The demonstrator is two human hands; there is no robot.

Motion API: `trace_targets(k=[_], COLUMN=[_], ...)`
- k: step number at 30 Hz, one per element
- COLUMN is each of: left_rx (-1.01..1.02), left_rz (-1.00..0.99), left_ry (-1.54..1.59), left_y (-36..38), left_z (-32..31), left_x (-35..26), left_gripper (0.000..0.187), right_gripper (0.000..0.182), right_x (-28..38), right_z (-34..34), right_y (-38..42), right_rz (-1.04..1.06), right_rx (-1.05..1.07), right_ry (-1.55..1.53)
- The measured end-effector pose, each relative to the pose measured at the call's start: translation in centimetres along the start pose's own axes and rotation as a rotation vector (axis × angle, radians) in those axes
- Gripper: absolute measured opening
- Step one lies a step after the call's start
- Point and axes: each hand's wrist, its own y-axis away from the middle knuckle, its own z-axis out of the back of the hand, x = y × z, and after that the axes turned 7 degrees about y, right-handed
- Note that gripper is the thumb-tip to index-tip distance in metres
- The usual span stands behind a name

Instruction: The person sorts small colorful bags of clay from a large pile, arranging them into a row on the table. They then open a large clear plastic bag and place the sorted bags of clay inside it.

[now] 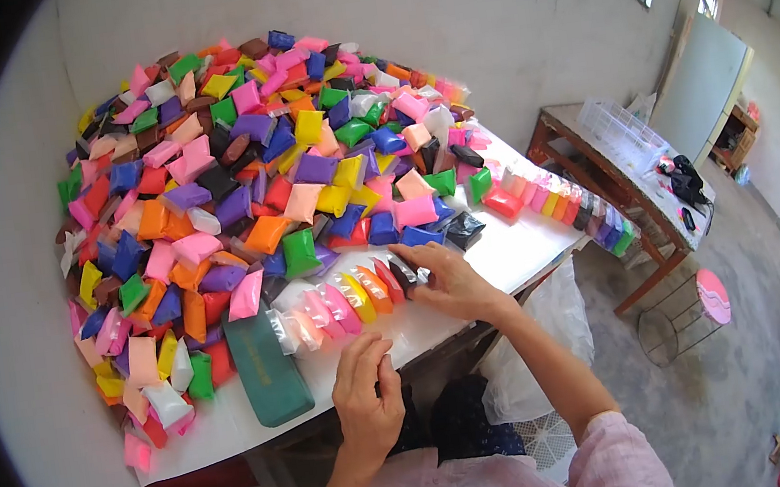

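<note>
A row of small coloured packets (339,306) lies on the white table (420,329), running from white and pink through yellow, orange and red to black. At the right end of the row, my right hand (444,284) has its fingers closed round a black packet (404,274). My left hand (368,400) is at the table's front edge, below the row, its fingers curled together; whatever they hold, if anything, is hidden. Left of the row lies a dark green box (269,370). A large heap of mixed coloured packets (229,205) rises behind the row.
Another ordered row of packets (566,205) is at the table's right end. Clear plastic bags (543,341) hang at the front edge. To the right stand a second table (615,172) with a wire basket (624,125) and a pink-topped stool (713,296).
</note>
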Motion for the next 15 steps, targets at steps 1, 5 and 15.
trace_targets(k=[1, 5, 15], left_rx=[0.011, 0.047, 0.234], left_rz=[0.000, -0.097, -0.246], left_ry=[0.008, -0.021, -0.115], left_y=[0.0, -0.8, -2.6], left_z=[-0.1, -0.8, -2.4], left_x=[0.0, 0.5, 1.6], left_gripper=[0.019, 0.019, 0.019], right_gripper=[0.063, 0.063, 0.056], right_x=[-0.1, -0.6, 0.5], right_z=[-0.4, -1.7, -1.3], right_y=[0.3, 0.8, 2.6], right_rz=[0.029, 0.047, -0.048], right_rx=[-0.050, -0.120, -0.213], right_ry=[0.024, 0.093, -0.027])
